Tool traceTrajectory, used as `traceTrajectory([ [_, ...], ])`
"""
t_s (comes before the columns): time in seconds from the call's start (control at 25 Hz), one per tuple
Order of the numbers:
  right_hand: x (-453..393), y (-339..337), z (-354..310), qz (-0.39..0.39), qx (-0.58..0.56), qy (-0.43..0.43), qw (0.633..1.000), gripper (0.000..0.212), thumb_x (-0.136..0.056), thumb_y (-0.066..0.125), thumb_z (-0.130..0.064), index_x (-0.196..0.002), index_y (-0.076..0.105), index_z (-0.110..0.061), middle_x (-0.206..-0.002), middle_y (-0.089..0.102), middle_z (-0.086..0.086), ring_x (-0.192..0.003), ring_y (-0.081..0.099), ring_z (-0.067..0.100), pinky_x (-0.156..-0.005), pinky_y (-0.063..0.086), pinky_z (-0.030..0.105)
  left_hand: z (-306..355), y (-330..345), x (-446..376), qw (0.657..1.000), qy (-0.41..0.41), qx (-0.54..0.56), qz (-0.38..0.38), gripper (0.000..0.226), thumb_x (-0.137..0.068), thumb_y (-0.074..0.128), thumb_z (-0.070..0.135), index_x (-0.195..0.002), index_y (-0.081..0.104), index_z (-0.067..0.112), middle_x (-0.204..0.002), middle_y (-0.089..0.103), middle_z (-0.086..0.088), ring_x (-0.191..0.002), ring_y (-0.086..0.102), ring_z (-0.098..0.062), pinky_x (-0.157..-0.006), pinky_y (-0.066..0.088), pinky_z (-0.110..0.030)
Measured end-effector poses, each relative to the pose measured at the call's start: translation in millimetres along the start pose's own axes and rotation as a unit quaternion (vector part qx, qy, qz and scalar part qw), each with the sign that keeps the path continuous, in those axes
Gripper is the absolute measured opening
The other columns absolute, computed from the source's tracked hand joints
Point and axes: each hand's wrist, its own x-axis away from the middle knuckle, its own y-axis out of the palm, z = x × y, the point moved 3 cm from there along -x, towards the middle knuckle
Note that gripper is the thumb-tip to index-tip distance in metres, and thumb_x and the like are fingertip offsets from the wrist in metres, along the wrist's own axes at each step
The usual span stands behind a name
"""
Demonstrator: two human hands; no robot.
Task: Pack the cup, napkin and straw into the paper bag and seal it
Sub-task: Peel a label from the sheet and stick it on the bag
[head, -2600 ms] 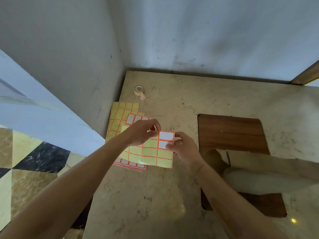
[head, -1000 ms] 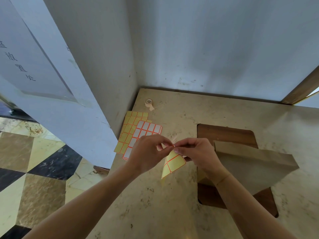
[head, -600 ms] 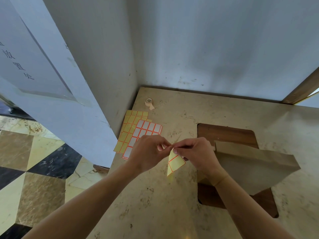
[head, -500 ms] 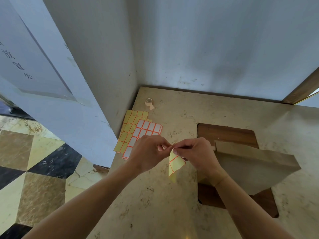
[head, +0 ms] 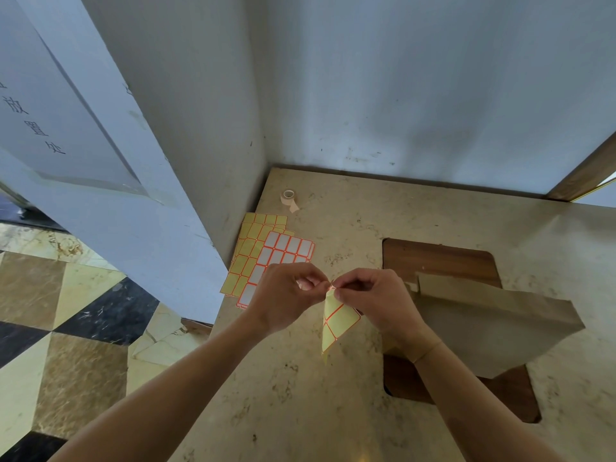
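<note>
A person's left hand [head: 286, 295] and right hand [head: 370, 296] pinch the top corner of a limp, featherlight label sheet [head: 336, 323], likeliest peeled at an edge, beside the folded paper bag [head: 493, 325].

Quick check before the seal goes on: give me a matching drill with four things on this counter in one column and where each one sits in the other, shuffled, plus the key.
Things:
1. tape roll
2. paper bag
3. sticker strip
4. sticker sheets

Places:
A. flat on the counter by the wall, behind the left hand
B. pinched at its top between both hands, hanging down
C. on the brown wooden board, beside the right hand
D. far corner of the counter, near the walls

Pairs: 1-D, 2-C, 3-B, 4-A
</note>
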Motion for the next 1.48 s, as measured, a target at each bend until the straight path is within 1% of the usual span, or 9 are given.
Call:
traceTrajectory([
  [0.2,-3.5,1.2,4.2,-0.002,-0.045,0.055,0.998,0.015,-0.086,0.064,-0.008,-0.088,0.075,-0.018,-0.086,0.074,0.001,-0.079,0.071,0.022,-0.063,0.053,0.025,-4.3,1.0,-1.0,0.998,-0.042,0.056,0.006,0.011,-0.089,0.066,0.017,-0.081,0.067,0.024,-0.081,0.068,0.017,-0.079,0.061,0.006,-0.071,0.044,-0.006],
  [0.36,-5.7,5.3,2.4,-0.014,-0.088,0.098,0.991,0.021,-0.09,0.057,-0.008,-0.092,0.075,-0.019,-0.09,0.074,0.004,-0.08,0.072,0.024,-0.068,0.059,0.03,-9.6,-0.1,-3.3,0.988,-0.091,0.127,0.003,0.011,-0.092,0.061,0.017,-0.083,0.067,0.015,-0.08,0.069,0.008,-0.074,0.062,0.004,-0.068,0.046,-0.008],
  [0.48,-10.9,9.2,0.7,-0.009,-0.129,0.134,0.982,0.025,-0.091,0.054,-0.006,-0.087,0.073,-0.022,-0.084,0.073,0.004,-0.072,0.07,0.018,-0.059,0.057,0.026,-12.5,-2.6,-4.7,0.979,-0.119,0.165,0.014,0.009,-0.093,0.061,0.017,-0.087,0.067,0.016,-0.081,0.069,0.006,-0.073,0.064,-0.004,-0.068,0.052,-0.016],
  [0.6,-16.7,12.6,1.0,-0.004,-0.158,0.164,0.974,0.024,-0.092,0.052,-0.005,-0.094,0.073,-0.017,-0.089,0.072,0.007,-0.076,0.07,0.021,-0.06,0.056,0.029,-20.5,-3.5,-6.3,0.963,-0.17,0.207,0.023,0.009,-0.094,0.059,0.018,-0.087,0.065,0.017,-0.087,0.071,0.001,-0.084,0.068,-0.018,-0.078,0.057,-0.03],
  [0.72,-22.4,15.0,3.4,0.001,-0.186,0.182,0.966,0.024,-0.093,0.051,-0.005,-0.103,0.072,-0.011,-0.093,0.072,0.011,-0.078,0.07,0.022,-0.064,0.057,0.032,-27.8,-4.5,-6.7,0.928,-0.213,0.305,0.021,0.009,-0.095,0.057,0.016,-0.093,0.062,0.009,-0.091,0.072,-0.01,-0.087,0.069,-0.026,-0.082,0.057,-0.038],
  [0.92,-31.5,17.3,9.4,0.016,-0.244,0.203,0.948,0.024,-0.094,0.05,-0.006,-0.109,0.069,-0.009,-0.102,0.071,0.015,-0.083,0.068,0.023,-0.063,0.057,0.033,-39.7,-4.0,-9.4,0.826,-0.282,0.486,0.048,0.015,-0.101,0.046,0.015,-0.102,0.059,0.008,-0.089,0.075,-0.009,-0.084,0.073,-0.021,-0.067,0.058,-0.031],
  [1.16,-42.8,18.2,15.3,0.04,-0.258,0.217,0.94,0.024,-0.095,0.049,-0.007,-0.107,0.069,-0.011,-0.099,0.071,0.01,-0.086,0.068,0.022,-0.068,0.057,0.035,-58.1,-5.7,-15.2,0.762,-0.29,0.577,0.053,0.027,-0.103,0.04,0.017,-0.126,0.051,0.006,-0.115,0.07,-0.017,-0.106,0.068,-0.031,-0.081,0.059,-0.039],
  [1.28,-51.5,21.2,20.4,0.047,-0.242,0.222,0.943,0.024,-0.096,0.049,-0.009,-0.11,0.067,-0.013,-0.103,0.07,0.009,-0.092,0.068,0.023,-0.073,0.058,0.036,-67.5,-6.9,-17.5,0.771,-0.288,0.566,0.055,0.027,-0.103,0.04,0.02,-0.127,0.051,0.01,-0.117,0.07,-0.013,-0.107,0.067,-0.03,-0.089,0.055,-0.044],
  [1.48,-81.2,41.0,21.5,0.038,-0.252,0.217,0.942,0.024,-0.094,0.048,-0.007,-0.105,0.067,-0.018,-0.11,0.068,0.009,-0.101,0.065,0.022,-0.086,0.056,0.042,-86.6,-19.4,-18.7,0.796,-0.296,0.52,0.098,0.027,-0.104,0.04,0.021,-0.123,0.051,0.007,-0.113,0.071,-0.012,-0.103,0.069,-0.028,-0.084,0.058,-0.039],
])
